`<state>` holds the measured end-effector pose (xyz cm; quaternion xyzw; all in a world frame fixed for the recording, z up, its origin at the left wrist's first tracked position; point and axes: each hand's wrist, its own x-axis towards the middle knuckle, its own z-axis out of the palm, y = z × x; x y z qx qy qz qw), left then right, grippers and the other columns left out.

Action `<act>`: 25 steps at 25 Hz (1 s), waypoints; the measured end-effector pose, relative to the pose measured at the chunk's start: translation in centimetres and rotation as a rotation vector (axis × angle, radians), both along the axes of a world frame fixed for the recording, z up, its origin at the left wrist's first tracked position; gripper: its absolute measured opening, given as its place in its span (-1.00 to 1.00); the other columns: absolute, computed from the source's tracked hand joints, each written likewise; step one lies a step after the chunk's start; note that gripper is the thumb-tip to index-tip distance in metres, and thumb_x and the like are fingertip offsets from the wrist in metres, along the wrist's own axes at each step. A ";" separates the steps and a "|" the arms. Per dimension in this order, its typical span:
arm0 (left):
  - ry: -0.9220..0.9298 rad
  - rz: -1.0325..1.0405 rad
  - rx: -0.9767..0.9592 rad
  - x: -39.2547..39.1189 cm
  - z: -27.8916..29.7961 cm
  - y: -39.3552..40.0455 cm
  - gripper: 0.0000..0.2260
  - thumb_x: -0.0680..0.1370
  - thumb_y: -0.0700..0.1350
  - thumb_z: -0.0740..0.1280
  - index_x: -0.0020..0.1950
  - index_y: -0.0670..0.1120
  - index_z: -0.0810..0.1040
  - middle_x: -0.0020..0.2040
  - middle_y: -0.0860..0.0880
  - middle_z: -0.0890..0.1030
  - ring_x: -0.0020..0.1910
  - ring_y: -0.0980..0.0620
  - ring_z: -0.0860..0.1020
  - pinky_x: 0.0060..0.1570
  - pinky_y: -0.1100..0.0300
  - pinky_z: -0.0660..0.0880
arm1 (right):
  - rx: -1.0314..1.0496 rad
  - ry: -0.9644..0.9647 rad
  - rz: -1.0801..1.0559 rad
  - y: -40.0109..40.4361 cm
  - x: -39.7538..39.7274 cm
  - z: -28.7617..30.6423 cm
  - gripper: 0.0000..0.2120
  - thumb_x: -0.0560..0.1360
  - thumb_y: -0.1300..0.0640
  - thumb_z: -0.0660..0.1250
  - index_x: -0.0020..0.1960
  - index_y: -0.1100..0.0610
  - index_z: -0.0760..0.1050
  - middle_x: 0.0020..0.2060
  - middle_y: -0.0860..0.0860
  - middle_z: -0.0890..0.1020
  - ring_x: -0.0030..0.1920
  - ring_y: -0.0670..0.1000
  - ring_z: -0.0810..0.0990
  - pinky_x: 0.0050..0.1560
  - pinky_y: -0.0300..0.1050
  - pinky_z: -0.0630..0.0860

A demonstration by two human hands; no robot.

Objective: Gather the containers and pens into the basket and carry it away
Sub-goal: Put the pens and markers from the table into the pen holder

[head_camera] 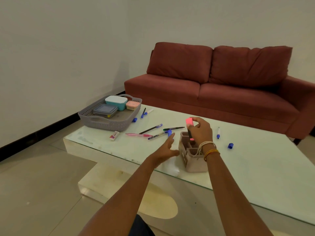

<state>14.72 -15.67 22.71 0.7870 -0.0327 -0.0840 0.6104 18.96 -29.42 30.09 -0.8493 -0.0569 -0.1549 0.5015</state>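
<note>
Head view shows your right hand [201,132] pinched around a pink highlighter with a black body [189,126], held upright with its lower end inside a rear compartment of the beige divided pen holder [192,157] at centre frame. Your left hand [166,149] is open, fingers spread, just left of the holder and holding nothing. Lower the highlighter straight down and let go only once it is seated; steady the holder's side with the open hand so it doesn't tip. Loose pens [153,132] lie scattered on the glass-topped desk [255,167], left of centre, with more right of the holder. The grey perforated plastic basket [109,124] sits at the desk's far left corner, already holding three lidded containers [116,103].
</note>
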 end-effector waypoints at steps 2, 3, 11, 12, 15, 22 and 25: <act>0.026 -0.049 0.121 0.2 -1.4 -0.4 -0.03 0.42 -0.04 0.49 0.56 0.17 -0.16 0.60 -0.05 -0.03 0.57 -0.06 0.02 0.47 -0.02 0.15 | -0.095 0.046 0.008 -1.0 0.8 -0.1 -0.78 0.52 0.07 0.34 0.13 0.10 0.53 0.02 0.12 0.64 -0.21 -0.02 0.53 -0.40 -0.39 0.39; 0.008 -0.041 0.169 0.3 -1.7 -0.6 0.05 0.36 0.01 0.54 0.55 0.18 -0.19 0.60 -0.04 -0.04 0.57 -0.06 0.02 0.47 -0.02 0.15 | -0.126 0.059 -0.010 -1.2 1.0 -0.2 -0.82 0.50 0.07 0.35 0.08 0.09 0.50 0.00 0.11 0.64 -0.18 0.00 0.53 -0.37 -0.35 0.37; -0.055 0.034 0.245 1.9 -1.9 -2.3 0.24 0.17 0.08 0.63 0.51 0.25 -0.26 0.59 0.00 0.05 0.54 -0.14 0.13 0.48 -0.14 0.18 | -0.575 0.240 -0.135 -0.7 1.3 -0.5 -0.56 0.37 -0.18 0.42 -0.01 0.16 0.53 -0.22 0.06 0.58 -0.16 0.07 0.56 -0.20 -0.15 0.47; -0.056 0.039 0.256 1.9 -2.0 -2.3 0.24 0.15 0.09 0.63 0.51 0.26 -0.25 0.58 0.00 0.09 0.53 -0.15 0.15 0.47 -0.18 0.17 | -0.579 0.245 -0.136 -1.0 1.3 -0.9 -0.54 0.38 -0.21 0.39 -0.01 0.18 0.54 -0.21 0.06 0.59 -0.15 0.07 0.57 -0.18 -0.14 0.50; -0.060 0.056 0.269 2.0 -2.0 -2.3 0.22 0.14 0.10 0.63 0.51 0.26 -0.20 0.55 0.00 0.17 0.51 -0.13 0.20 0.45 -0.20 0.19 | -0.582 0.220 -0.248 -2.1 1.4 -1.6 -0.52 0.49 -0.20 0.28 0.13 0.20 0.54 0.01 0.14 0.61 0.06 0.14 0.57 0.05 -0.02 0.54; -0.071 0.065 0.268 2.1 -2.2 -2.2 0.18 0.19 0.06 0.63 0.53 0.19 -0.15 0.55 -0.01 0.15 0.49 -0.09 0.26 0.44 -0.15 0.26 | -0.592 0.311 -0.255 -2.4 2.2 -0.6 -0.72 0.52 0.19 0.30 0.21 0.26 0.47 0.11 0.20 0.60 0.12 0.17 0.57 0.12 -0.04 0.51; -0.092 0.056 0.232 2.0 -2.4 -1.6 0.10 0.22 0.02 0.63 0.54 0.16 -0.04 0.51 -0.05 0.25 0.46 -0.06 0.29 0.36 0.00 0.34 | -0.564 0.326 -0.184 -2.6 3.2 0.1 -0.74 0.50 0.23 0.32 0.17 0.29 0.48 0.05 0.20 0.62 0.08 0.18 0.59 0.07 -0.07 0.51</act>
